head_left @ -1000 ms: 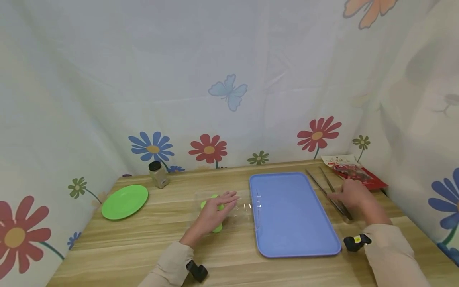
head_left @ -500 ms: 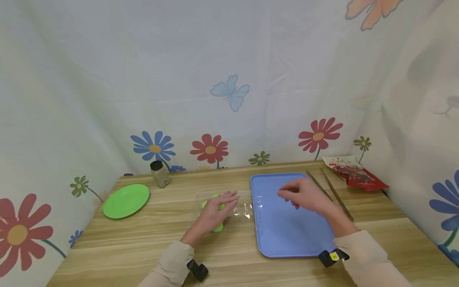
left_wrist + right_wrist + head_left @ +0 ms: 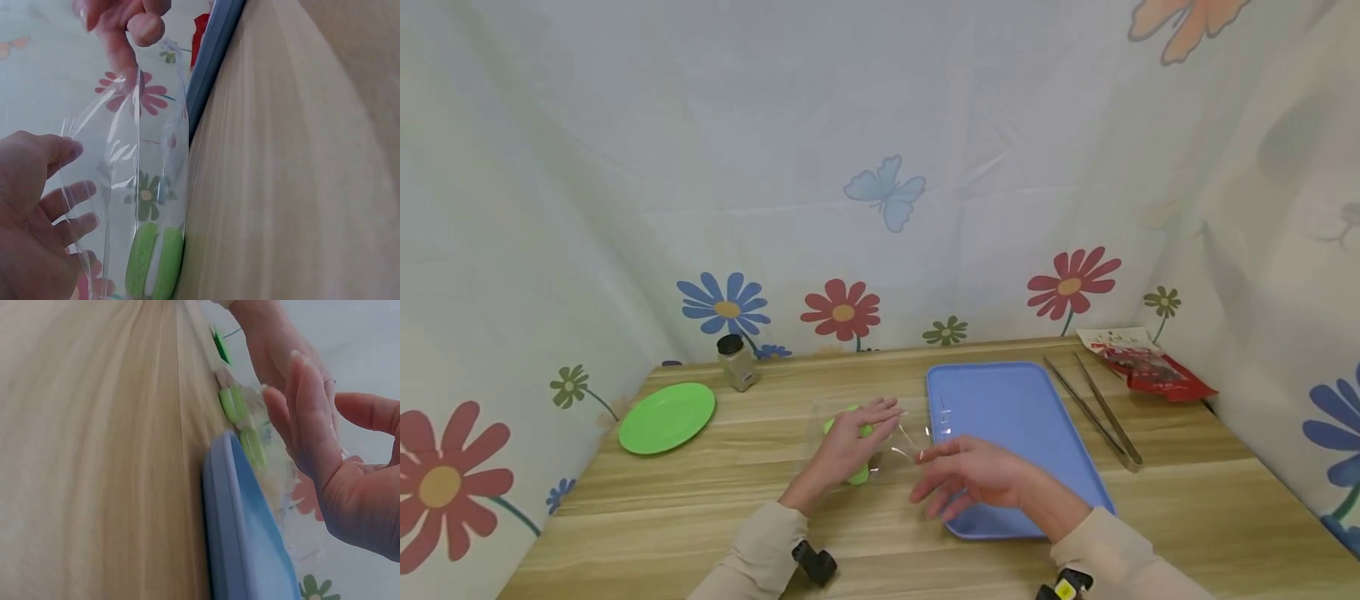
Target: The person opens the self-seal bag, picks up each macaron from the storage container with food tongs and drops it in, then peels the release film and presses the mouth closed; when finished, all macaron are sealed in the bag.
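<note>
A clear plastic package (image 3: pixel 901 448) lies left of the blue tray (image 3: pixel 1011 417), its right end against the tray's edge. Inside it are green macarons (image 3: pixel 167 265) with pale filling, partly hidden in the head view. My left hand (image 3: pixel 848 442) lies over the package with its fingers extended; in the left wrist view they are spread against the film. My right hand (image 3: pixel 977 477) hovers over the tray's near left part, its fingers loosely bent. One right fingertip (image 3: pixel 128 75) touches or nearly touches the plastic's raised edge. Neither hand grips anything.
Metal tongs (image 3: pixel 1127 460) lie right of the tray, with a red and white food pouch (image 3: pixel 1150 367) behind them. A green plate (image 3: pixel 667 418) and a black-capped jar (image 3: pixel 737 364) stand at the left. A patterned curtain (image 3: pixel 760 167) closes off the back.
My right hand has come left from beside the tongs, across the tray, to the package's right end. The tongs now lie on the table without a hand by them. My left hand has stayed put.
</note>
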{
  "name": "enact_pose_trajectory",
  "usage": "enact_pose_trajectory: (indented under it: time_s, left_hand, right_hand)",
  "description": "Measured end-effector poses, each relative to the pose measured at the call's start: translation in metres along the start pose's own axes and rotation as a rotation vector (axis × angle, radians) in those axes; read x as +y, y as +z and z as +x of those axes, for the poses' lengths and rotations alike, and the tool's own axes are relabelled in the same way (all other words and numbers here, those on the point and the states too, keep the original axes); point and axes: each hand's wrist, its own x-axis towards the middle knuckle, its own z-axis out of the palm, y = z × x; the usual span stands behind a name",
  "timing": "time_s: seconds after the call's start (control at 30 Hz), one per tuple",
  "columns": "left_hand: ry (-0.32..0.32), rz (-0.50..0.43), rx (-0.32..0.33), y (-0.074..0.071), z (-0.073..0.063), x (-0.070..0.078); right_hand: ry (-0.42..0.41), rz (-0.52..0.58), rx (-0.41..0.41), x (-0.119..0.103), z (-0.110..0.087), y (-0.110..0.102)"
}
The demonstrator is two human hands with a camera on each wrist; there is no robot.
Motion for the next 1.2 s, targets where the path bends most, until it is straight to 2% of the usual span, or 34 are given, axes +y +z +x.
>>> enact_pose_trajectory:
  time_s: [0.1,0.23,0.37,0.43,0.53,0.63,0.73,0.83,0.9,0.97,1.03,1.2]
  left_hand:
    - [-0.002,-0.001,-0.002,0.000,0.000,0.001]
    - [-0.010,0.007,-0.008,0.001,-0.001,0.003]
    - [-0.018,0.028,-0.046,-0.003,0.001,0.005]
    - [-0.019,0.044,-0.065,-0.010,0.007,0.006]
    - [-0.005,0.091,-0.112,-0.025,0.027,0.009]
    - [0.002,0.193,-0.228,-0.034,0.058,0.007]
    - [-0.034,0.330,-0.416,-0.036,0.081,-0.002]
    - [-0.095,0.446,-0.588,-0.034,0.094,-0.014]
    - [-0.145,0.484,-0.638,-0.034,0.097,-0.020]
    - [-0.181,0.481,-0.639,-0.036,0.096,-0.026]
    - [-0.182,0.457,-0.618,-0.040,0.094,-0.032]
    - [-0.117,0.380,-0.592,-0.057,0.081,-0.044]
  right_hand:
    - [0.005,0.004,0.004,0.001,0.000,0.001]
    - [-0.002,-0.053,0.046,0.001,-0.002,-0.001]
    - [-0.006,-0.073,0.047,0.001,-0.004,-0.005]
    - [-0.012,-0.073,0.034,0.000,-0.005,-0.004]
    - [-0.018,-0.074,0.018,-0.001,-0.004,-0.004]
    - [-0.019,-0.085,0.008,-0.003,-0.006,-0.004]
    - [-0.013,-0.100,-0.013,-0.005,-0.008,-0.004]
    - [0.000,-0.115,-0.051,-0.005,-0.009,-0.003]
    - [0.009,-0.133,-0.078,-0.005,-0.009,-0.003]
    - [0.016,-0.156,-0.099,-0.004,-0.009,-0.004]
    - [0.015,-0.179,-0.112,-0.002,-0.008,-0.007]
    - [0.012,-0.245,-0.107,-0.004,-0.011,-0.022]
